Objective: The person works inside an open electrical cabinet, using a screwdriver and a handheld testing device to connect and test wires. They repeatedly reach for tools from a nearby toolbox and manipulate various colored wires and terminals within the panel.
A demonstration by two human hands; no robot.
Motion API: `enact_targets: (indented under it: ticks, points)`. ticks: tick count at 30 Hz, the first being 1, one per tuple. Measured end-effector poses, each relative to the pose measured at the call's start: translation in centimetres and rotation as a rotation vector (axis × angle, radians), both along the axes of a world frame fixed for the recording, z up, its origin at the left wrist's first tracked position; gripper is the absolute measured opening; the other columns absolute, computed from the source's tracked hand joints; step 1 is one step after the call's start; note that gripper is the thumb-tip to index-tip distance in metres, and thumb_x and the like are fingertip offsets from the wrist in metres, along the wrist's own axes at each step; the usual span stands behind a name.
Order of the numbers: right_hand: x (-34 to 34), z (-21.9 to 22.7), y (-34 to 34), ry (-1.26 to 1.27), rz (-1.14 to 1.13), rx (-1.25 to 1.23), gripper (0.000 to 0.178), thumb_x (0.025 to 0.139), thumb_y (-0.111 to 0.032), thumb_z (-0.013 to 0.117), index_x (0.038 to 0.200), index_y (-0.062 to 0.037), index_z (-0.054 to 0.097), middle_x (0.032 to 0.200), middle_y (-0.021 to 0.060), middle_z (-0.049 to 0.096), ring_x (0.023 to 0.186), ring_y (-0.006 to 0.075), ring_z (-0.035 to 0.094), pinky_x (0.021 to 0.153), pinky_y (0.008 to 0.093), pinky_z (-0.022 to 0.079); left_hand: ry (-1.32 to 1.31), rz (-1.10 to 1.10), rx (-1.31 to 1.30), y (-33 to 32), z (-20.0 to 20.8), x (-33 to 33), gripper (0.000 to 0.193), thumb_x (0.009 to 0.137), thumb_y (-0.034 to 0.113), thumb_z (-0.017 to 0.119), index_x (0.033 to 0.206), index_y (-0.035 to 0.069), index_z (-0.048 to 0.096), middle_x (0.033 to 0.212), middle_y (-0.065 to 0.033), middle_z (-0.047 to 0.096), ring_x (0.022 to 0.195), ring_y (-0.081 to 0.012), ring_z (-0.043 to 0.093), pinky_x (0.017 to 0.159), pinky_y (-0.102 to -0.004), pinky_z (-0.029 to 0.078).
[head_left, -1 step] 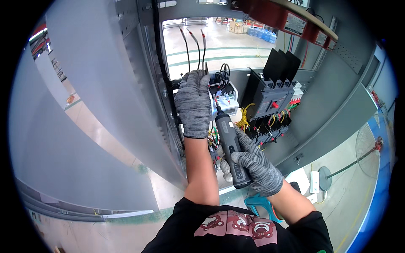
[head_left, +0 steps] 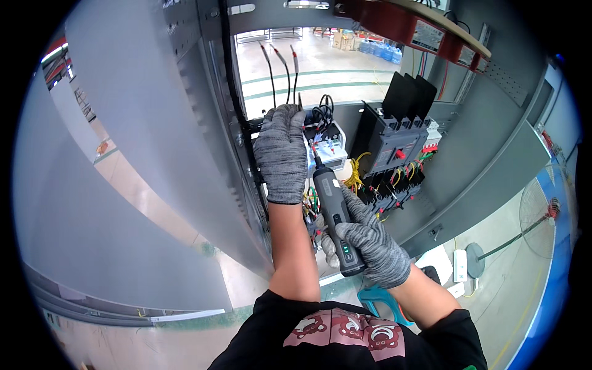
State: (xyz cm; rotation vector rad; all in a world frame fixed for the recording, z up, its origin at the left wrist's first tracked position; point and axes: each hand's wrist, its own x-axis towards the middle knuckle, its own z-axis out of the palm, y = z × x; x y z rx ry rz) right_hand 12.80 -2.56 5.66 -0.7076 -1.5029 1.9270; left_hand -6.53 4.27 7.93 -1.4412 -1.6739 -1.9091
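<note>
My left hand (head_left: 281,151), in a grey knit glove, reaches up into the cabinet with its fingers curled. Several thin black wires (head_left: 288,83) with red sleeves near their tips rise from those fingers; the grip itself is partly hidden. In my right hand (head_left: 376,243), gloved alike, is a dark grey cordless screwdriver (head_left: 333,206). Its thumb lies on the tool's body, near lit green lights. The bit points up at a white device with terminals (head_left: 333,152), close beside my left hand. Whether the tip sits in a screw I cannot tell. Looped black wires (head_left: 322,113) stand behind the device.
A large breaker (head_left: 394,145) with black barrier plates stands right of the device, yellow wires (head_left: 356,172) between. A red-brown part (head_left: 394,28) overhangs at top right. The grey cabinet door (head_left: 123,154) fills the left. Lower right are a teal stool (head_left: 382,299) and a fan (head_left: 542,216).
Green lights have come on along the screwdriver's handle. Both hands hold nearly the same place, and the whole view has shifted slightly.
</note>
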Motion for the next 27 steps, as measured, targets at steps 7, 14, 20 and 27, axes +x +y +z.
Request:
enact_targets:
  ticks: [7, 14, 20, 27]
  points:
    - [-0.4, -0.5, 0.7, 0.228, 0.021, -0.199, 0.078, 0.081, -0.015, 0.064, 0.146, -0.0050, 0.022, 0.105, 0.0161, 0.058, 0.076, 0.0201, 0.062, 0.059, 0.0300, 0.053, -0.015, -0.013, 0.035, 0.1, -0.5, -0.2, 0.019, 0.089, 0.014, 0.061, 0.098, -0.001, 0.067, 0.085, -0.0122, 0.066, 0.074, -0.0196, 0.062, 0.072, -0.0308, 0.049]
    - [-0.7, -0.5, 0.4, 0.427, 0.091, -0.354, 0.068, 0.082, -0.010, 0.063, 0.140, -0.0049, 0.027, 0.104, 0.0160, 0.055, 0.073, 0.0199, 0.061, 0.052, 0.0287, 0.054, -0.025, 0.004, 0.074, 0.1, -0.4, 0.0, 0.015, 0.087, 0.012, 0.063, 0.094, 0.000, 0.068, 0.082, -0.0104, 0.066, 0.074, -0.0162, 0.062, 0.071, -0.0290, 0.049]
    - [-0.1, -0.1, 0.6, 0.469, 0.160, -0.397, 0.068, 0.089, -0.010, 0.057, 0.146, -0.0091, 0.021, 0.102, 0.0108, 0.057, 0.073, 0.0185, 0.062, 0.059, 0.0295, 0.055, -0.056, -0.022, 0.041, 0.2, -0.7, 0.0, 0.013, 0.087, 0.011, 0.063, 0.094, 0.000, 0.068, 0.081, -0.0082, 0.066, 0.072, -0.0136, 0.062, 0.070, -0.0281, 0.049]
    - [0.2, 0.2, 0.7, 0.496, 0.182, -0.469, 0.059, 0.088, -0.007, 0.056, 0.141, -0.0092, 0.029, 0.103, 0.0107, 0.056, 0.075, 0.0179, 0.062, 0.058, 0.0295, 0.056, -0.054, -0.051, 0.017, 0.3, -0.7, -0.1, 0.011, 0.087, 0.005, 0.062, 0.095, -0.001, 0.067, 0.080, -0.0063, 0.064, 0.071, -0.0113, 0.060, 0.067, -0.0255, 0.049]
